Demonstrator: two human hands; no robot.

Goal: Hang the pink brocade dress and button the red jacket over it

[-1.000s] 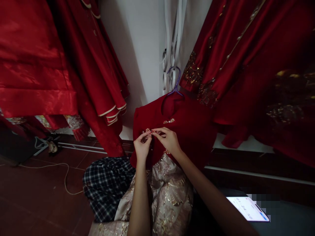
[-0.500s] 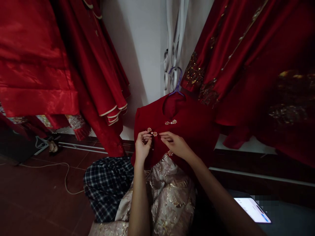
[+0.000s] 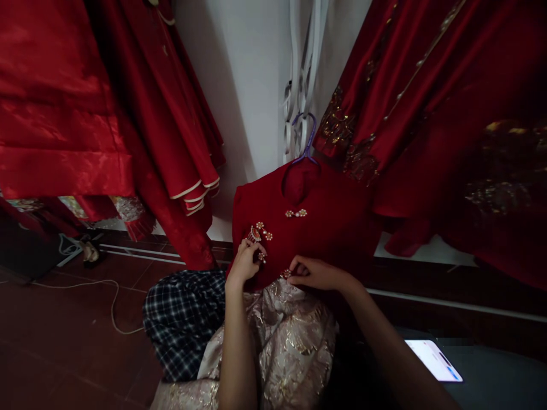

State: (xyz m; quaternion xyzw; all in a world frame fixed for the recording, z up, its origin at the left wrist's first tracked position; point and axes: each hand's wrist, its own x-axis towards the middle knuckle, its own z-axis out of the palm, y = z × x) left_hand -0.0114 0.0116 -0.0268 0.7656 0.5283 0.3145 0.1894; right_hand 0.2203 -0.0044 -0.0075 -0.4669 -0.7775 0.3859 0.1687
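Observation:
A dark red top [image 3: 325, 222] hangs on a purple hanger [image 3: 306, 142] in front of me, above a pale gold brocade skirt [image 3: 290, 341]. Pearl-and-gold clasps run down its front: one [image 3: 296, 213] near the collar, another [image 3: 260, 232] lower left. My left hand [image 3: 244, 263] is curled with fingertips pinching the red fabric at a small clasp just below that ornament. My right hand [image 3: 318, 274] is closed in a pinch on a lower clasp [image 3: 285, 274] at the top's hem.
Red satin garments hang at left [image 3: 64, 114] and right [image 3: 448, 114] against a white wall. A plaid cloth [image 3: 183, 319] lies on the dark red tiled floor. A lit phone [image 3: 433, 360] rests at lower right. A white cable [image 3: 113, 307] trails on the floor.
Both hands have moved down the top's front, from the upper left clasp to lower ones near the hem. The upper left clasp now shows uncovered.

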